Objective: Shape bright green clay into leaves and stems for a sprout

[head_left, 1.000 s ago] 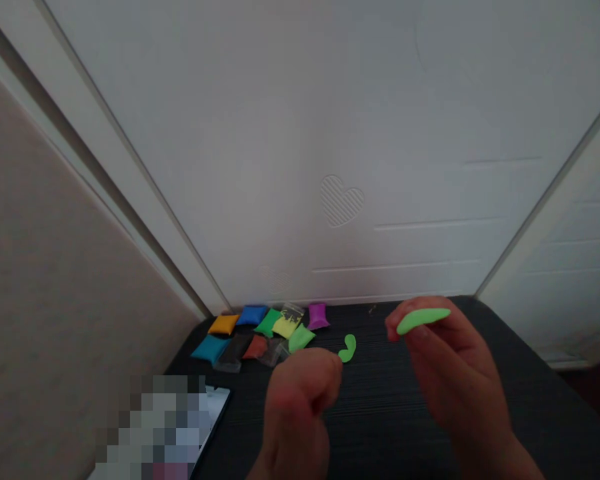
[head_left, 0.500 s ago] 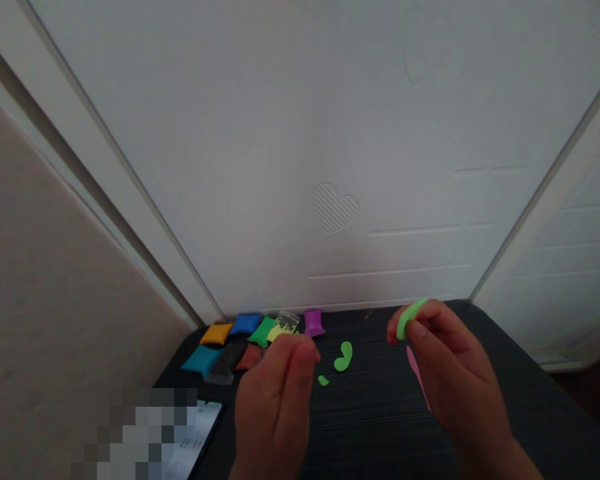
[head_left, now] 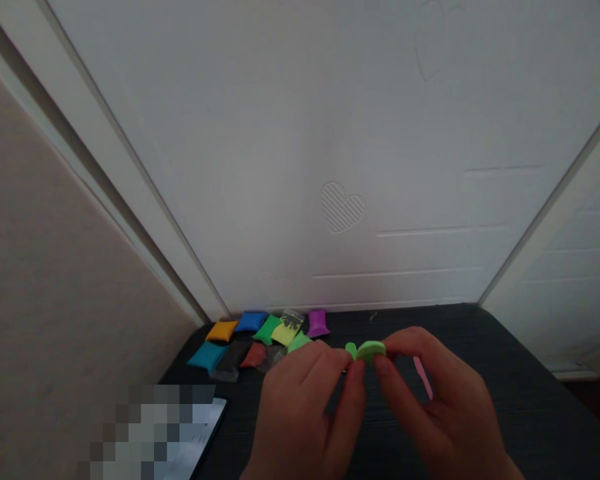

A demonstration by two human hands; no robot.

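Observation:
My left hand and my right hand meet above a black table. Both pinch a flat piece of light green clay between thumbs and fingertips. A thin pink tool sticks out between the fingers of my right hand. A small green clay bit shows just left of the held piece, behind my left fingertips; whether it lies on the table I cannot tell.
Several small clay packets lie at the table's back left: orange, blue, green, yellow, purple, teal, red. A phone lies at the front left. A white panelled wall rises behind.
My two hands came together; the left hand now also grips the green piece that only the right hand held. The right hand dropped lower and moved left.

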